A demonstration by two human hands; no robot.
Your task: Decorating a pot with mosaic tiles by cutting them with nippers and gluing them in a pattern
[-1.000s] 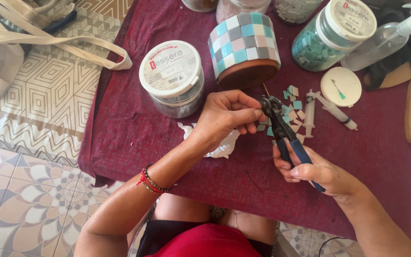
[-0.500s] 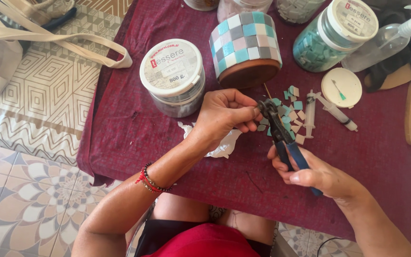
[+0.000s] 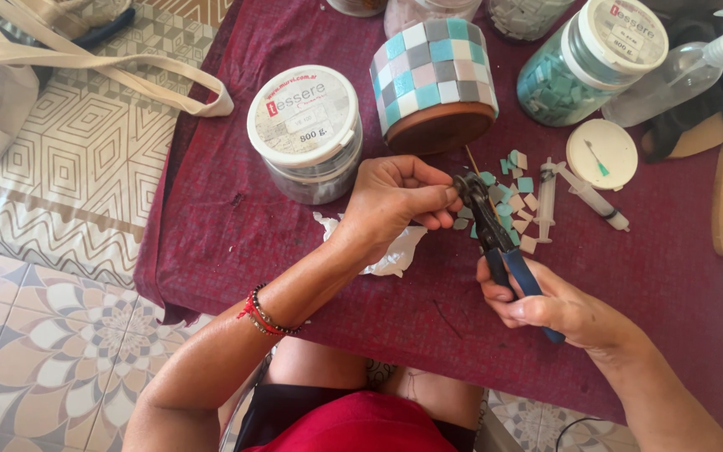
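Left hand [image 3: 399, 197] pinches a small, probably ceramic mosaic tile piece at the head of the blue-handled steel nippers [image 3: 495, 234]; right hand [image 3: 558, 305] clamps the handles. Tile: light, stiff, brittle; grip by edges.

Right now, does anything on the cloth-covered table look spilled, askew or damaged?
Nothing looks damaged. Small loose teal and white mosaic tile pieces lie scattered on the dark red cloth, beside the blue-handled nippers in the right hand. A crumpled white paper scrap lies under the left hand. It looks like working clutter, not a spill.
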